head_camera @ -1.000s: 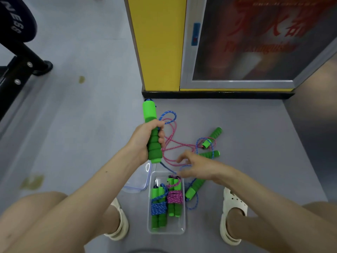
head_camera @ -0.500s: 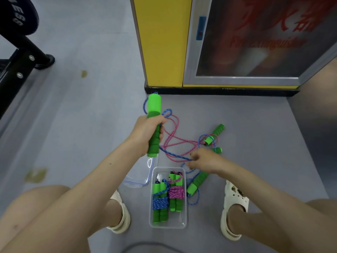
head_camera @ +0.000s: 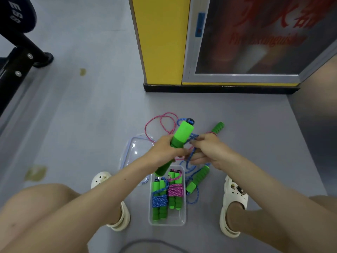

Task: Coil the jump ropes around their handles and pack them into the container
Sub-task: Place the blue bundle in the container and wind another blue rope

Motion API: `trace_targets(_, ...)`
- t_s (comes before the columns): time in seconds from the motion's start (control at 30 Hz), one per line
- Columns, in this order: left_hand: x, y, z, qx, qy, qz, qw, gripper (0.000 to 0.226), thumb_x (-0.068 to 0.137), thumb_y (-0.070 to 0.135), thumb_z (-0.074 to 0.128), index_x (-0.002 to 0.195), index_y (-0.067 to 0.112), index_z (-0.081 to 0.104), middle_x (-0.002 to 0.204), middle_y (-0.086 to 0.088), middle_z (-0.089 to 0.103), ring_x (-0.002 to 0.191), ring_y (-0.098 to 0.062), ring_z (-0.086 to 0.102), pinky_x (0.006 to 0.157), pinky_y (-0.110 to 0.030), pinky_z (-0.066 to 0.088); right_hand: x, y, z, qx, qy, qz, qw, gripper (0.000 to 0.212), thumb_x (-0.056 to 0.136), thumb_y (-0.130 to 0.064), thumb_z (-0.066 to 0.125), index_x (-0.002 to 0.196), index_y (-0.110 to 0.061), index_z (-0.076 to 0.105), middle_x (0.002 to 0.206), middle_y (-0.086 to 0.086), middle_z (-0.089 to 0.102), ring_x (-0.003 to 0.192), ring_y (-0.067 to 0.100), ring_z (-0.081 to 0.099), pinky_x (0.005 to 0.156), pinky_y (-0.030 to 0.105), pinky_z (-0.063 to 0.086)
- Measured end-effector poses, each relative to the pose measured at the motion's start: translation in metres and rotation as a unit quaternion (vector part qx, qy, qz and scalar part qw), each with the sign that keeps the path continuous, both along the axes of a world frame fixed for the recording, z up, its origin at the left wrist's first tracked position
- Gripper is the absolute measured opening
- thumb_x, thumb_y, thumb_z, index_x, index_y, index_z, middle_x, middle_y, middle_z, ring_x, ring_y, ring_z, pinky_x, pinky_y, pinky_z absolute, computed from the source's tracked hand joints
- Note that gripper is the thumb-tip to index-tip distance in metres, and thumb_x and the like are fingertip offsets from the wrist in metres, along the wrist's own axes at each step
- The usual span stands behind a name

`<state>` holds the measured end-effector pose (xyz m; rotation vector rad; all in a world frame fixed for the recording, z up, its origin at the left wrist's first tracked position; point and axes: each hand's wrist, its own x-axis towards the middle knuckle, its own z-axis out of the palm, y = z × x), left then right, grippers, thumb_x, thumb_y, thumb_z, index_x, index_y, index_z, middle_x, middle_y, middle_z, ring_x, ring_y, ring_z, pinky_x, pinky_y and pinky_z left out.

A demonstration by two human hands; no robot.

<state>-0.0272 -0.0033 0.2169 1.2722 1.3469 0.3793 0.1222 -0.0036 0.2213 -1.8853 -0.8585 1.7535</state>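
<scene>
The green foam jump-rope handle (head_camera: 182, 133) slants up and rightward, gripped by the left hand (head_camera: 164, 152). The right hand (head_camera: 209, 152), just beside it, pinches the loose blue braided rope (head_camera: 189, 166). The clear plastic container (head_camera: 166, 222) lies directly beneath on the grey floor (head_camera: 91, 115), with room beside two coiled bundles.

Lettering seen in two places
At 1 o'clock, blurred red "Fire Extinguisher" under red characters is printed on the cabinet door (head_camera: 255, 42); at 10 o'clock, cut-off white "ESS" is carried by the black weight plate (head_camera: 17, 14).
</scene>
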Motion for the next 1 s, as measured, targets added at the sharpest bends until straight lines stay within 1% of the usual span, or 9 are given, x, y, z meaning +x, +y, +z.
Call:
trace_targets(0.13, 0.003, -0.008, -0.007, -0.028, -0.026, -0.007, 0.999, 0.029, 0.081, 0.015, 0.074, 0.105, 0.004, 0.061, 0.083, -0.009, 0.063, 0.072, -0.017, 0.055, 0.067, -0.031, 0.045, -0.004, 0.003, 0.0, -0.021, 0.025, -0.03, 0.999, 0.019, 0.099, -0.004, 0.041, 0.116, -0.004, 0.05, 0.101, 0.028, 0.066, 0.055, 0.027, 0.068, 0.053, 0.036, 0.059)
trace_targets(0.27, 0.0, -0.006, -0.007, -0.012, -0.003, -0.019, 1.0, 0.023, 0.08, 0.013, 0.074, 0.1, 0.007, 0.065, 0.082, -0.008, 0.064, 0.07, -0.014, 0.054, 0.065, -0.026, 0.045, -0.008, 0.003, -0.002, -0.022, 0.093, -0.017, 0.995, 0.028, 0.096, 0.001, 0.04, 0.123, -0.001, 0.05, 0.1, 0.024, 0.069, 0.063, 0.028, 0.07, 0.065, 0.04, 0.06)
trace_targets(0.4, 0.001, -0.003, -0.004, 0.002, -0.017, 0.049, 0.999, 0.009, 0.081, 0.008, 0.071, 0.088, 0.01, 0.066, 0.078, -0.007, 0.062, 0.069, -0.015, 0.055, 0.061, -0.023, 0.048, -0.01, 0.004, 0.002, 0.012, 0.12, -0.009, 0.993, 0.032, 0.096, 0.005, 0.037, 0.122, -0.007, 0.051, 0.105, 0.02, 0.066, 0.069, 0.025, 0.067, 0.073, 0.036, 0.057)
trace_targets(0.53, -0.002, 0.004, 0.0, -0.036, -0.065, 0.149, 0.986, 0.01, 0.083, 0.008, 0.068, 0.09, 0.002, 0.065, 0.082, -0.013, 0.066, 0.076, -0.022, 0.061, 0.074, -0.037, 0.053, -0.011, 0.002, -0.001, 0.011, 0.013, -0.009, 1.0, 0.044, 0.091, 0.007, 0.04, 0.127, -0.017, 0.042, 0.12, 0.018, 0.055, 0.092, 0.025, 0.066, 0.075, 0.032, 0.057)
trace_targets(0.63, -0.003, 0.007, 0.008, -0.076, -0.164, 0.187, 0.966, 0.007, 0.088, 0.004, 0.058, 0.083, 0.004, 0.061, 0.075, -0.01, 0.071, 0.079, -0.024, 0.069, 0.071, -0.031, 0.054, -0.012, -0.001, -0.002, 0.042, -0.094, 0.006, 0.995, 0.053, 0.081, 0.008, 0.051, 0.124, -0.019, 0.035, 0.124, 0.012, 0.042, 0.109, 0.025, 0.051, 0.084, 0.032, 0.046)
trace_targets(0.7, -0.002, 0.008, 0.013, -0.097, -0.219, 0.217, 0.946, 0.01, 0.09, 0.004, 0.055, 0.08, 0.004, 0.057, 0.065, -0.007, 0.066, 0.068, -0.024, 0.067, 0.073, -0.033, 0.055, -0.013, -0.002, -0.001, 0.035, -0.057, 0.042, 0.997, 0.06, 0.081, 0.009, 0.053, 0.132, -0.013, 0.03, 0.122, 0.012, 0.049, 0.104, 0.019, 0.047, 0.076, 0.023, 0.039)
trace_targets(0.77, -0.002, 0.01, 0.016, -0.114, -0.256, 0.243, 0.929, 0.015, 0.09, 0.004, 0.054, 0.076, 0.006, 0.054, 0.059, -0.005, 0.057, 0.057, -0.02, 0.06, 0.065, -0.031, 0.054, -0.016, -0.005, 0.0, 0.019, -0.001, 0.099, 0.995, 0.064, 0.081, 0.01, 0.057, 0.135, -0.009, 0.03, 0.121, 0.014, 0.06, 0.1, 0.015, 0.051, 0.068, 0.017, 0.038)
trace_targets(0.9, -0.007, 0.016, 0.022, -0.111, -0.265, 0.265, 0.92, 0.024, 0.089, 0.004, 0.055, 0.068, 0.012, 0.049, 0.052, -0.001, 0.047, 0.041, -0.012, 0.043, 0.053, -0.027, 0.046, -0.017, -0.012, -0.003, 0.0, -0.035, 0.251, 0.967, 0.057, 0.081, -0.008, 0.07, 0.132, -0.016, 0.045, 0.103, 0.005, 0.066, 0.105, 0.016, 0.057, 0.083, 0.025, 0.039)
trace_targets(1.0, -0.017, 0.022, 0.023, -0.087, -0.233, 0.289, 0.924, 0.023, 0.088, 0.003, 0.055, 0.068, 0.013, 0.048, 0.051, -0.001, 0.047, 0.039, -0.012, 0.039, 0.046, -0.023, 0.038, -0.01, -0.013, -0.008, 0.016, -0.102, 0.287, 0.952, 0.041, 0.085, -0.015, 0.068, 0.123, -0.014, 0.053, 0.078, 0.001, 0.065, 0.07, 0.011, 0.062, 0.078, 0.026, 0.048)
